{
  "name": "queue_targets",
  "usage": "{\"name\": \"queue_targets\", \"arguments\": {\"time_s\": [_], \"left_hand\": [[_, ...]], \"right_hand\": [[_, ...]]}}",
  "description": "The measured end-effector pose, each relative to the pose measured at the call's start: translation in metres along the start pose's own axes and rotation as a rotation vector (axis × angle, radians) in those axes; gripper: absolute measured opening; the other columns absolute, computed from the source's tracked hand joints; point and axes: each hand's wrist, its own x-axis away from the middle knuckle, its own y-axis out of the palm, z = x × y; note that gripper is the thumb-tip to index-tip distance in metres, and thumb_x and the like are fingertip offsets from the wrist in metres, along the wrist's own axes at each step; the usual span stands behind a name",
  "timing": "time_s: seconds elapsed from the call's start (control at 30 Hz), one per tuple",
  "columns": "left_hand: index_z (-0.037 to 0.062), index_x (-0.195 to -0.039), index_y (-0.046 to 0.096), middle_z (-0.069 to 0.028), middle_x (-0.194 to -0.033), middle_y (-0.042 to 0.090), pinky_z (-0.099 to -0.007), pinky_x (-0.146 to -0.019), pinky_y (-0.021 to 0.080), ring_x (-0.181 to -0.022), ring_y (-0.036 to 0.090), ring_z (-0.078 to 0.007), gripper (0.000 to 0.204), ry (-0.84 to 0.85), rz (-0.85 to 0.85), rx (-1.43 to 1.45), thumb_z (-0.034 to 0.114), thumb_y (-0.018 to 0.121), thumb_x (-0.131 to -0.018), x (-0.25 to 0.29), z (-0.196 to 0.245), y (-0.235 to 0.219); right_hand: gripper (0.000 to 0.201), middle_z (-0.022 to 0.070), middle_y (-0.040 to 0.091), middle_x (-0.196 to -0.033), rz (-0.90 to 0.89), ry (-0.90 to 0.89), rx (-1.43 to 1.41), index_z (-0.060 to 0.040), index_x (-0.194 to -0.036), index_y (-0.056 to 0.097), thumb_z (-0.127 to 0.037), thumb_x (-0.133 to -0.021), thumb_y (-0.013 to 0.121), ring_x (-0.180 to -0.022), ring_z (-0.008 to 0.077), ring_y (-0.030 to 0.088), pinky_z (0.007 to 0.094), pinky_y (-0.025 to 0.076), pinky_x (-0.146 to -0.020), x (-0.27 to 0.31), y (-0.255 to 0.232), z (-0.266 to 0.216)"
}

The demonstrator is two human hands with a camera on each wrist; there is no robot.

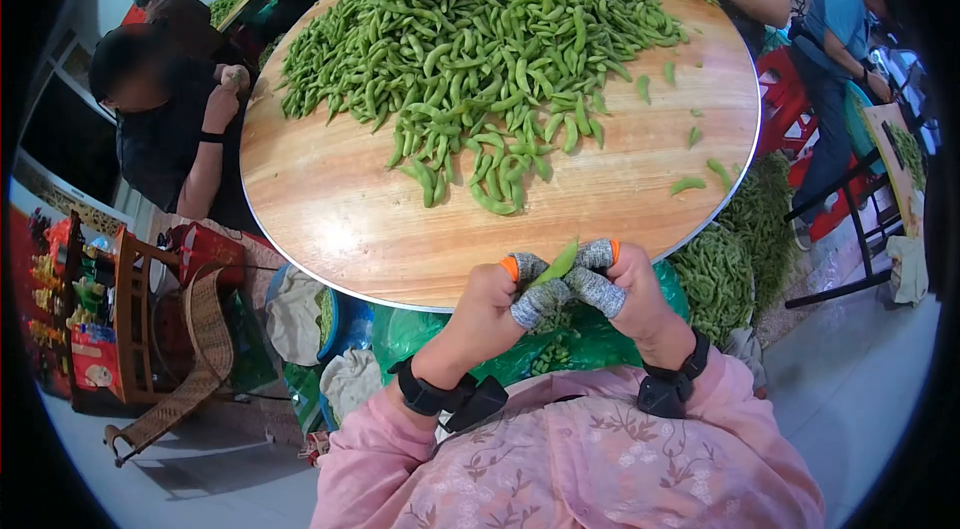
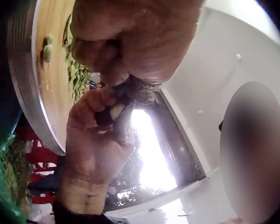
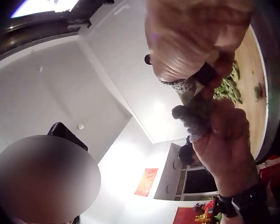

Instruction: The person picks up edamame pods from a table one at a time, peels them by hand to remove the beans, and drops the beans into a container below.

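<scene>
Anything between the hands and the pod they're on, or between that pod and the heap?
Only the gray finger covers come between the left hand, right hand and the pod. From there to the heap, nothing visible in the way, just bare tabletop.

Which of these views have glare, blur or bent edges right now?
Head view: white glare on the wooden tabletop, black rounded corners, edges bowed. Left wrist view: window blown out white, table rim curved, hands soft. Right wrist view: bright glow on the wall, murky shadow between the hands.
</scene>
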Motion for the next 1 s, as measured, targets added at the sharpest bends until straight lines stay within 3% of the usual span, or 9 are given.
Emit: {"name": "queue_targets", "arguments": {"time_s": [0.13, 0.27, 0.43, 0.5, 0.57, 0.7, 0.77, 0.87, 1.0], "left_hand": [[0.003, -0.078, 0.053, 0.0018, -0.063, 0.05, -0.0186, -0.049, 0.036, -0.054, 0.045, -0.0059, 0.014, -0.243, -0.069, 0.589, 0.015, 0.056, -0.082, 0.006, -0.005, -0.009], [0.0043, -0.075, 0.052, 0.003, -0.06, 0.047, -0.0172, -0.048, 0.033, -0.052, 0.042, -0.0045, 0.016, -0.195, -0.072, 0.325, 0.017, 0.054, -0.084, 0.008, 0.004, -0.006], [-0.0007, -0.074, 0.053, -0.0003, -0.058, 0.048, -0.0224, -0.047, 0.035, -0.053, 0.041, -0.0072, 0.015, -0.016, 0.036, 0.0, 0.012, 0.053, -0.082, 0.012, -0.002, 0.003], [-0.002, -0.076, 0.054, -0.002, -0.061, 0.05, -0.0226, -0.05, 0.036, -0.055, 0.043, -0.0082, 0.013, -0.039, 0.007, 0.006, 0.01, 0.052, -0.081, 0.014, -0.002, 0.001], [-0.0018, -0.079, 0.055, -0.0023, -0.064, 0.051, -0.0227, -0.052, 0.037, -0.058, 0.044, -0.0081, 0.013, -0.105, -0.025, 0.254, 0.01, 0.052, -0.081, 0.017, -0.005, 0.003], [-0.0011, -0.08, 0.056, -0.0018, -0.066, 0.052, -0.0232, -0.054, 0.038, -0.06, 0.044, -0.0082, 0.013, -0.151, -0.015, 0.254, 0.011, 0.053, -0.081, 0.022, -0.007, 0.007], [-0.0007, -0.081, 0.056, -0.0026, -0.066, 0.052, -0.0238, -0.054, 0.038, -0.06, 0.045, -0.0086, 0.013, -0.187, 0.085, 0.37, 0.012, 0.054, -0.081, 0.023, -0.002, 0.017], [0.0036, -0.079, 0.053, 0.0033, -0.061, 0.047, -0.0195, -0.048, 0.034, -0.054, 0.042, -0.0044, 0.016, 0.014, 0.076, 0.049, 0.019, 0.054, -0.084, 0.025, -0.017, 0.015], [0.0033, -0.08, 0.053, 0.0022, -0.062, 0.048, -0.0203, -0.049, 0.036, -0.054, 0.042, -0.0051, 0.014, -0.087, -0.041, 0.204, 0.017, 0.054, -0.084, 0.028, -0.008, 0.007]], "right_hand": [[0.006, 0.0003, 0.057, -0.077, -0.044, -0.042, -0.127, 0.0019, -0.084, 0.056, 0.0, -0.079, 0.053, -0.071, 0.0071, 0.051, 0.0212, 0.042, -0.064, 0.0, 0.0, 0.009], [0.005, -0.0002, 0.056, -0.075, -0.058, 0.012, -0.113, 0.0016, -0.083, 0.056, -0.001, -0.078, 0.055, -0.069, 0.0062, 0.051, 0.0205, 0.041, -0.062, -0.001, 0.002, -0.002], [0.006, -0.0014, 0.056, -0.071, -0.069, 0.049, 0.199, 0.0019, -0.08, 0.056, -0.004, -0.078, 0.057, -0.064, 0.0041, 0.048, 0.0192, 0.039, -0.057, 0.002, 0.004, -0.011], [0.006, -0.0017, 0.055, -0.07, -0.098, 0.065, 0.215, 0.0019, -0.079, 0.056, -0.004, -0.078, 0.057, -0.063, 0.004, 0.047, 0.0191, 0.039, -0.056, 0.0, 0.001, -0.011], [0.006, -0.0021, 0.055, -0.069, -0.124, 0.089, 0.232, 0.0019, -0.078, 0.056, -0.004, -0.078, 0.057, -0.063, 0.0038, 0.047, 0.0191, 0.039, -0.056, 0.001, 0.0, -0.009], [0.005, -0.0028, 0.054, -0.067, -0.084, 0.145, 0.074, 0.0013, -0.076, 0.056, -0.004, -0.078, 0.056, -0.062, 0.0039, 0.046, 0.0195, 0.039, -0.055, 0.001, 0.001, -0.001], [0.005, -0.0027, 0.054, -0.067, -0.068, 0.167, 0.081, 0.001, -0.076, 0.056, -0.004, -0.078, 0.057, -0.062, 0.004, 0.047, 0.0197, 0.039, -0.055, 0.002, 0.001, -0.002], [0.004, -0.0027, 0.055, -0.068, -0.12, 0.158, 0.217, 0.0005, -0.075, 0.057, -0.003, -0.077, 0.057, -0.061, 0.004, 0.047, 0.0196, 0.039, -0.055, 0.003, 0.003, -0.009], [0.005, -0.0034, 0.054, -0.066, -0.135, 0.17, 0.074, 0.0008, -0.075, 0.056, -0.003, -0.077, 0.056, -0.061, 0.0035, 0.046, 0.0192, 0.038, -0.054, 0.007, 0.001, -0.003]]}}
